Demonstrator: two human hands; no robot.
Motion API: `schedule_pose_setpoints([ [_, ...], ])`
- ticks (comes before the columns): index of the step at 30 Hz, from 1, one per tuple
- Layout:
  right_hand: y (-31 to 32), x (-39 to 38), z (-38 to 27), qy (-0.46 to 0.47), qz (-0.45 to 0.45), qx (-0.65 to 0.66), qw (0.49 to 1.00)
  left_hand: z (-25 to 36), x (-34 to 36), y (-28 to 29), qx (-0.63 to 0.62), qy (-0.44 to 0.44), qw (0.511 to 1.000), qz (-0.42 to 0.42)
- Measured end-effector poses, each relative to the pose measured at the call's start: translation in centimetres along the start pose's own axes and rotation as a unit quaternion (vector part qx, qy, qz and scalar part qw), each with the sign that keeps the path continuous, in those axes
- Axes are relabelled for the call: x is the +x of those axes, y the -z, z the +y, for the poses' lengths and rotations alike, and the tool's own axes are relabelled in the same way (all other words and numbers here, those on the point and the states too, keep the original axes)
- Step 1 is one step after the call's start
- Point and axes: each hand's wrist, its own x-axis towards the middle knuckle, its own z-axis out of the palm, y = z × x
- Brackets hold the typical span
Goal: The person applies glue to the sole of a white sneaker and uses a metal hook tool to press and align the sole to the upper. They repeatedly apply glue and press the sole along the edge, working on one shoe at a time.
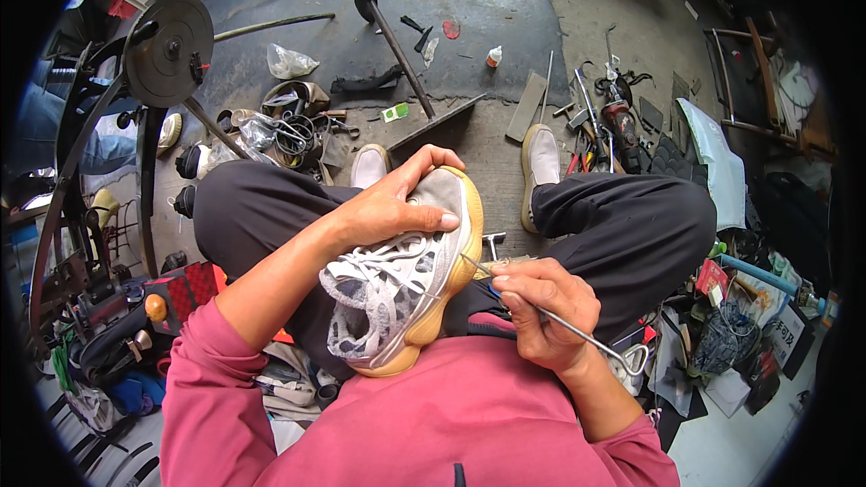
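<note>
A grey and white sneaker [383, 271] with a thick yellow sole [440, 299] rests against my lap, toe pointing away from me. Wrapped over its toe end is my left hand [401, 203], thumb pressed on the upper. My right hand [552, 307] grips a thin metal awl [591, 340] that ends in a loop handle near my wrist. The awl's tip meets the seam between upper and sole on the shoe's right side; whether it has pierced the material I cannot tell. White laces [388, 261] lie across the sneaker.
Beyond my feet stands a metal shoe-last stand [397, 50]. A black machine with a round wheel [169, 50] is at the left. Hand tools and a power tool [621, 126] lie right of my shoes. A small white bottle [493, 56] stands farther off. Clutter flanks both sides.
</note>
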Motion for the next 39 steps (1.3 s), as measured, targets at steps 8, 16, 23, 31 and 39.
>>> schedule_pose_setpoints([
  [8, -0.1, -0.4, -0.7, -0.016, -0.010, 0.064, 0.998, -0.3, 0.2, 0.0, 0.008, -0.011, 1.000, 0.007],
  [16, -0.2, 0.8, 4.0, -0.228, 0.163, 0.222, 0.934, 0.1, -0.1, 0.0, -0.020, -0.004, 1.000, 0.001],
  [23, -6.3, 1.5, 7.5, -0.397, 0.091, 0.420, 0.811, -0.2, 0.0, 0.1, -0.046, -0.045, 0.998, 0.003],
  [31, -9.3, 2.9, 7.0, -0.352, 0.039, 0.675, 0.647, 0.3, -0.9, 0.0, 0.137, -0.114, 0.983, 0.034],
  [39, -10.7, 2.4, 8.5, -0.402, 0.054, 0.675, 0.616, 0.8, -10.7, -2.4, 0.048, -0.355, 0.853, 0.378],
])
